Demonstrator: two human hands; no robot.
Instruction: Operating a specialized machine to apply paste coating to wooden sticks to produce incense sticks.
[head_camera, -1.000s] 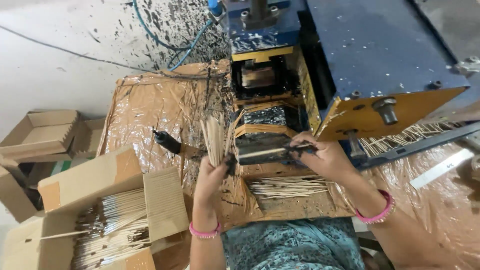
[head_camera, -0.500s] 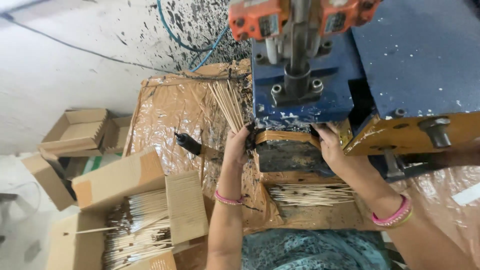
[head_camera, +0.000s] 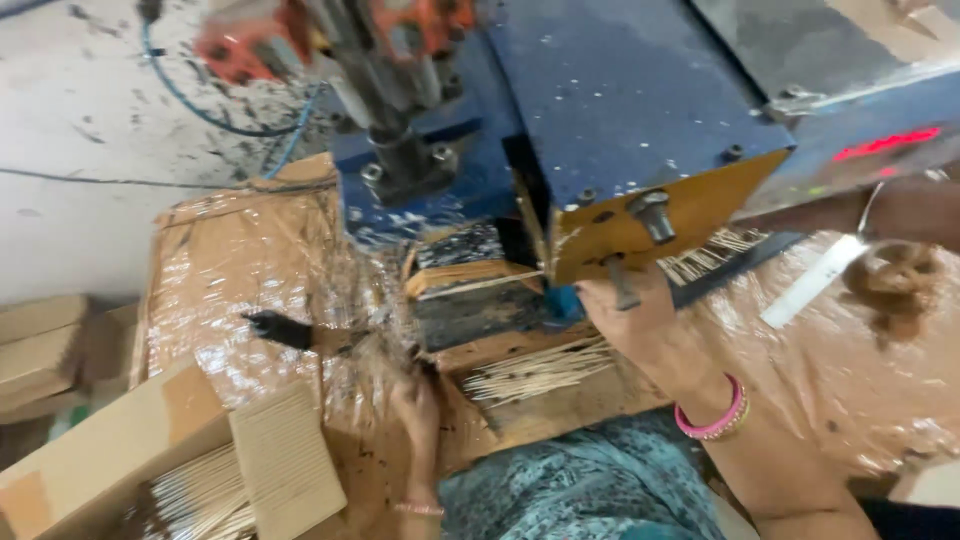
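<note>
Centrally, a blue machine (head_camera: 620, 110) with an orange-yellow front plate (head_camera: 665, 215) and a dark bolt (head_camera: 650, 212) stands over a table wrapped in shiny brown plastic (head_camera: 230, 270).

- Right hand (head_camera: 625, 320): raised under the front plate, just beside the machine's dark feed block (head_camera: 470, 310). Fingers hidden behind the plate and a small lever; whether it grips anything cannot be told. Pink bangle (head_camera: 712, 420) on the wrist.
- Left hand (head_camera: 418, 395): low at the table's near edge, blurred by motion. It seems curled around a bunch of thin sticks (head_camera: 375, 320) that rises as a pale smear towards the machine; the grip itself is not clear. Thin bangle (head_camera: 418, 509) on the wrist.
- Loose sticks (head_camera: 535, 368): pale fan lying flat on the wooden ledge below the feed block, between the two hands, touching neither.
- More sticks (head_camera: 715, 250): row poking out from under the plate at the right.
- Black tool (head_camera: 278, 328): lying on the plastic, left of the left hand.
- Cardboard box (head_camera: 150, 450): open, lower left, holding sticks (head_camera: 200, 500) laid lengthwise.
- Flat cartons (head_camera: 45, 345): stacked at the far left.
- Teal patterned cloth (head_camera: 580, 490): on the person's lap at the bottom edge.
- White strip (head_camera: 815, 280): flat on the plastic at the right.
</note>
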